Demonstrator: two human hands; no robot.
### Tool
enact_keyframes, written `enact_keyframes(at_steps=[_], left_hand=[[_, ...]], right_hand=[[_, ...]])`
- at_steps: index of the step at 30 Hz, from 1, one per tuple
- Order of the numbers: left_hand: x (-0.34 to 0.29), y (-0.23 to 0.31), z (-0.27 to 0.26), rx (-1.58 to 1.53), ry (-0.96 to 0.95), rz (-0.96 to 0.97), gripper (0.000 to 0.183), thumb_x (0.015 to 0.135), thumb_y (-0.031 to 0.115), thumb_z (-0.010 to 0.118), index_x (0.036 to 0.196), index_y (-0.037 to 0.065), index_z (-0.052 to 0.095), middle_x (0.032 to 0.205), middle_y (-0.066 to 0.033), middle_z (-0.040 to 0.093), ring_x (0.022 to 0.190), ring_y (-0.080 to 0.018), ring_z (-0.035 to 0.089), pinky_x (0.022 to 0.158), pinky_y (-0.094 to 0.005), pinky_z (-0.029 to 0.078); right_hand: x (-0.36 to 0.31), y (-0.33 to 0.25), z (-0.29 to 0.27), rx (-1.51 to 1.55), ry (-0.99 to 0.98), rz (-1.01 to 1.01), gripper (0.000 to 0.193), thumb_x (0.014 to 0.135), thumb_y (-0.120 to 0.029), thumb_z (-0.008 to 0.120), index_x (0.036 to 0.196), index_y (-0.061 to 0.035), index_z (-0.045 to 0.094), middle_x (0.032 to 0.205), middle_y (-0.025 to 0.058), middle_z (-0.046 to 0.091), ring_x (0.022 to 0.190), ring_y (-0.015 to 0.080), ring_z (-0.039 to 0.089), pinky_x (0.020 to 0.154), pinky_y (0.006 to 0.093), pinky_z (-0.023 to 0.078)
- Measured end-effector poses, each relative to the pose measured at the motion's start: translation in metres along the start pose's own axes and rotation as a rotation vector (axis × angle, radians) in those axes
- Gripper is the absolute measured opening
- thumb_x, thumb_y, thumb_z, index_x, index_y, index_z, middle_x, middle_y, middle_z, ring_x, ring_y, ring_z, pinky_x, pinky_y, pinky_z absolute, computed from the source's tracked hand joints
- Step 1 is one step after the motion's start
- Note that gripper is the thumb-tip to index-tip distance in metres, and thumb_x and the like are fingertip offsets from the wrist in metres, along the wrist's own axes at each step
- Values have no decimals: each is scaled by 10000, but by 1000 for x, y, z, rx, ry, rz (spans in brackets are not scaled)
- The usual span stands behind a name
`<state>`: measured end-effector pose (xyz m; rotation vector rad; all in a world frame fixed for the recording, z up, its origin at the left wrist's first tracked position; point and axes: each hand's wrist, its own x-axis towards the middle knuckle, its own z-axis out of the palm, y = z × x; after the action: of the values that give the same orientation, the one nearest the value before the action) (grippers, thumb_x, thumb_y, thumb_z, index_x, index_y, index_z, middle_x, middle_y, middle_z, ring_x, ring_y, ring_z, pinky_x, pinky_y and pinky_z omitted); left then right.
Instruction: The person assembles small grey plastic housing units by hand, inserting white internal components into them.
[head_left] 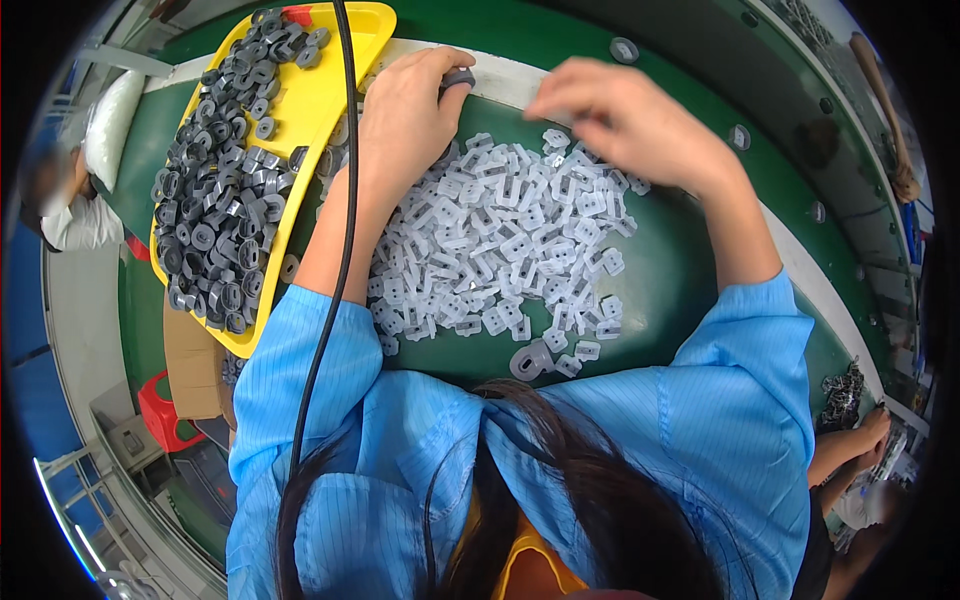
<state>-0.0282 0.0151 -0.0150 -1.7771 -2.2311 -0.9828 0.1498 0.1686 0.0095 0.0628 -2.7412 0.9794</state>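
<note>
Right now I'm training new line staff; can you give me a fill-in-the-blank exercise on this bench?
The dark grey rings lie in a ____ tray.
The left hand holds a small ____ ring.
The pale clips lie loose on the ____ belt.
The right hand hovers over the ____ clips.

Missing: yellow; grey; green; pale

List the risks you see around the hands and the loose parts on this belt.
1. The white plastic pieces lie in a loose heap on the green belt; strays near the body could slip off.
2. The black cable crosses the yellow tray and left hand, and might snag.
</note>
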Motion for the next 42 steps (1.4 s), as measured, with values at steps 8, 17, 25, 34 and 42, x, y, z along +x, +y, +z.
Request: enact_keyframes(at_steps=[8, 17, 25, 34, 42], left_hand=[[2, -3, -1, 57, 60, -89, 187, 704, 118, 739, 814, 14, 629, 894, -129, 596, 806, -308, 615, 691, -377, 502], [6, 7, 2, -17, -18, 36, 223, 725, 104, 729, 747, -4, 536, 831, -72, 648, 669, -203, 638, 588, -292, 485], [0, 25, 7, -403, 104, -3, 244, 729, 58, 748, 888, -32, 586, 886, -141, 645, 748, -251, 691, 669, -291, 564], [-1, 27, 5, -311, 152, 135, 296, 698, -10, 718, 962, 14, 586, 926, -108, 593, 713, -235, 653, 633, -313, 539], [0, 33, 4, -367, 194, 69, 281, 695, 11, 739, 941, -3, 604, 890, -105, 583, 661, -186, 642, 598, -291, 521]], right_hand=[[12, -8, 9, 15, 88, 350, 153, 739, -77, 689, 856, 14, 649, 739, 136, 636, 712, 246, 630, 687, 331, 508], [21, 9, 14, 663, 141, 523, 155, 824, -101, 667, 908, 27, 645, 816, 60, 663, 651, 90, 611, 600, 207, 484], [29, -1, 17, 631, 372, 362, 162, 814, -192, 714, 861, -38, 711, 763, -7, 643, 652, 57, 540, 584, 199, 422], [25, -28, 7, -64, 324, 227, 193, 735, -175, 688, 811, 1, 663, 677, 103, 621, 624, 197, 585, 607, 316, 469], [29, -22, 25, 101, 544, 202, 174, 754, -174, 697, 793, -7, 666, 756, 92, 657, 680, 198, 614, 625, 316, 486]])
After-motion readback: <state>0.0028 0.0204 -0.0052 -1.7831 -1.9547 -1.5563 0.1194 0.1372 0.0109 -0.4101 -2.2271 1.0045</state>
